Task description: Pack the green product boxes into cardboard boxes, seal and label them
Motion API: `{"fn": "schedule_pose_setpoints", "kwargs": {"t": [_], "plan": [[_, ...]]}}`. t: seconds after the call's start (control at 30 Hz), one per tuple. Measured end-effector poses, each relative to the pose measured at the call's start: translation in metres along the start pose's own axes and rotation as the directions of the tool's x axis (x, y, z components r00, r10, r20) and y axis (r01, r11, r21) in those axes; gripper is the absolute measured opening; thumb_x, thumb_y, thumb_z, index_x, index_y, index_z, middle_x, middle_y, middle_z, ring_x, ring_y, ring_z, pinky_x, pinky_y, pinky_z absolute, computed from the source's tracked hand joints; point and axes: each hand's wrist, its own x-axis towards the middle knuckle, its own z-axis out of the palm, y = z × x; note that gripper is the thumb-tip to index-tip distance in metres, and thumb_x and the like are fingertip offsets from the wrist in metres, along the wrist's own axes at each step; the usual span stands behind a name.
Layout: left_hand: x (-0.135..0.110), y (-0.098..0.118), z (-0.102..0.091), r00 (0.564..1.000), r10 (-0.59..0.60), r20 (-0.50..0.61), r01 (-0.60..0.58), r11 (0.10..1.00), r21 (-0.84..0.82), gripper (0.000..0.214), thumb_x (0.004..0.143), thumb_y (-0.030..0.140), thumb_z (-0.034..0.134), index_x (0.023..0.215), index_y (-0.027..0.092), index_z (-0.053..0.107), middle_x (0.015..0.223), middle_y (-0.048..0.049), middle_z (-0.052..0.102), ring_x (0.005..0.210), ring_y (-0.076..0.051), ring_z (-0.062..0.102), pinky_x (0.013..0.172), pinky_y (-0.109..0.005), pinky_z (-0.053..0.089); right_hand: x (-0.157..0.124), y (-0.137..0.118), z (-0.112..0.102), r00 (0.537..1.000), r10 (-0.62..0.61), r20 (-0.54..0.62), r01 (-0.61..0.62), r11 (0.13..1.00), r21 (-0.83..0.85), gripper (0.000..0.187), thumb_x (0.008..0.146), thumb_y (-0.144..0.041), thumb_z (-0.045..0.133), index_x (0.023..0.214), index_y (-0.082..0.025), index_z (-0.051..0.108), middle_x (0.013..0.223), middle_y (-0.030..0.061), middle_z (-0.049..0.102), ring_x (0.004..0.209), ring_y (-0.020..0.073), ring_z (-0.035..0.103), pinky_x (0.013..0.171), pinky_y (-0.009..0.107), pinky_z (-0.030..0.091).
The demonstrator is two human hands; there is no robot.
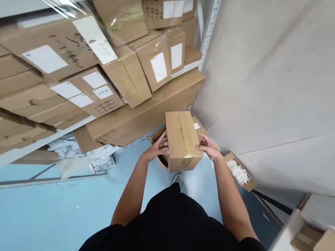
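A taped cardboard box is held in front of me, between both hands and above the blue floor. My left hand grips its left side, with the fingers spread along the edge. On the opposite side my right hand has its fingers on the box's right edge and upper corner. Behind and below the held box, a round brown container is partly hidden. Another carton with a white label stands just beyond the box, near the wall.
Metal shelving full of labelled cartons runs along the left. A long carton juts out low beside it. An open box with white paper sits by the wall. At the right, a white table bears an open carton.
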Motion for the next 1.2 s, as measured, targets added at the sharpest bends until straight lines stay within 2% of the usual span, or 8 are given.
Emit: {"fn": "schedule_pose_setpoints", "kwargs": {"t": [0.13, 0.23, 0.4, 0.57, 0.7, 0.87, 1.07, 1.2], "plan": [[-0.007, 0.002, -0.038, 0.936, -0.052, -0.348, 0.1, 0.988, 0.121, 0.11, 0.076, 0.051, 0.091, 0.168, 0.03, 0.033, 0.169, -0.0161, 0.041, 0.148, -0.038, 0.05, 0.121, -0.05, 0.041, 0.024, -0.007, 0.016, 0.997, -0.065, -0.045, 0.064, 0.998, -0.026, 0.084, 0.069, -0.033, 0.087, 0.147, -0.038, 0.056, 0.145, 0.0051, 0.063, 0.118, 0.0255, 0.067, 0.108, 0.049, 0.053], [-0.002, 0.013, -0.055, 0.87, -0.012, -0.492, 0.101, 0.983, 0.154, 0.09, 0.083, 0.048, 0.085, 0.16, 0.023, 0.047, 0.157, -0.0186, 0.055, 0.134, -0.035, 0.063, 0.116, -0.05, 0.047, 0.021, -0.017, 0.02, 0.991, -0.131, -0.035, 0.129, 0.99, -0.048, 0.077, 0.073, -0.036, 0.087, 0.145, -0.036, 0.059, 0.139, 0.0053, 0.067, 0.123, 0.0257, 0.065, 0.113, 0.049, 0.049], [0.017, 0.032, -0.048, 0.854, 0.111, -0.508, -0.027, 0.985, 0.171, 0.069, 0.087, 0.043, 0.079, 0.15, 0.023, 0.059, 0.146, -0.0162, 0.064, 0.123, -0.028, 0.069, 0.109, -0.045, 0.054, -0.006, -0.023, 0.024, 0.991, -0.12, -0.058, 0.118, 0.993, -0.029, 0.067, 0.078, -0.04, 0.084, 0.141, -0.034, 0.062, 0.134, 0.0067, 0.07, 0.124, 0.0265, 0.064, 0.107, 0.048, 0.053], [0.039, 0.046, -0.003, 0.894, 0.213, -0.394, -0.145, 0.97, 0.195, 0.066, 0.087, 0.041, 0.081, 0.147, 0.021, 0.06, 0.143, -0.0169, 0.066, 0.126, -0.028, 0.067, 0.112, -0.047, 0.052, -0.034, -0.02, 0.018, 0.971, -0.202, -0.128, 0.193, 0.978, -0.08, 0.066, 0.078, -0.044, 0.085, 0.139, -0.032, 0.064, 0.141, 0.0081, 0.067, 0.123, 0.0255, 0.065, 0.11, 0.048, 0.051], [0.059, 0.057, 0.048, 0.937, 0.272, -0.221, -0.221, 0.948, 0.228, 0.069, 0.086, 0.042, 0.083, 0.147, 0.021, 0.06, 0.149, -0.0185, 0.061, 0.129, -0.031, 0.066, 0.116, -0.05, 0.049, -0.064, -0.018, -0.001, 0.899, -0.299, -0.32, 0.256, 0.951, -0.171, 0.065, 0.079, -0.048, 0.083, 0.139, -0.03, 0.065, 0.151, 0.0094, 0.061, 0.125, 0.0269, 0.063, 0.11, 0.049, 0.05], [0.086, 0.07, 0.138, 0.936, 0.351, 0.03, -0.348, 0.909, 0.227, 0.07, 0.086, 0.049, 0.081, 0.147, 0.022, 0.06, 0.15, -0.0183, 0.061, 0.133, -0.031, 0.065, 0.116, -0.051, 0.049, -0.131, -0.005, -0.041, 0.744, -0.349, -0.57, 0.288, 0.937, -0.197, 0.063, 0.081, -0.044, 0.081, 0.139, -0.029, 0.065, 0.15, 0.0112, 0.061, 0.126, 0.0278, 0.063, 0.104, 0.046, 0.054], [0.101, 0.066, 0.296, 0.863, 0.351, 0.362, -0.43, 0.888, 0.162, 0.07, 0.086, 0.056, 0.078, 0.146, 0.024, 0.06, 0.151, -0.0182, 0.06, 0.133, -0.031, 0.064, 0.115, -0.05, 0.05, -0.258, 0.024, -0.095, 0.495, -0.334, -0.802, 0.34, 0.924, -0.175, 0.061, 0.081, -0.045, 0.081, 0.138, -0.03, 0.066, 0.147, 0.0098, 0.064, 0.125, 0.0265, 0.063, 0.102, 0.043, 0.056], [0.084, 0.049, 0.418, 0.771, 0.266, 0.579, -0.432, 0.886, 0.169, 0.072, 0.083, 0.058, 0.08, 0.144, 0.024, 0.061, 0.15, -0.0182, 0.061, 0.131, -0.032, 0.066, 0.11, -0.049, 0.054, -0.362, 0.048, -0.12, 0.288, -0.303, -0.909, 0.395, 0.902, -0.175, 0.059, 0.081, -0.044, 0.08, 0.137, -0.03, 0.066, 0.146, 0.0092, 0.064, 0.125, 0.0269, 0.063, 0.101, 0.042, 0.056]]}}
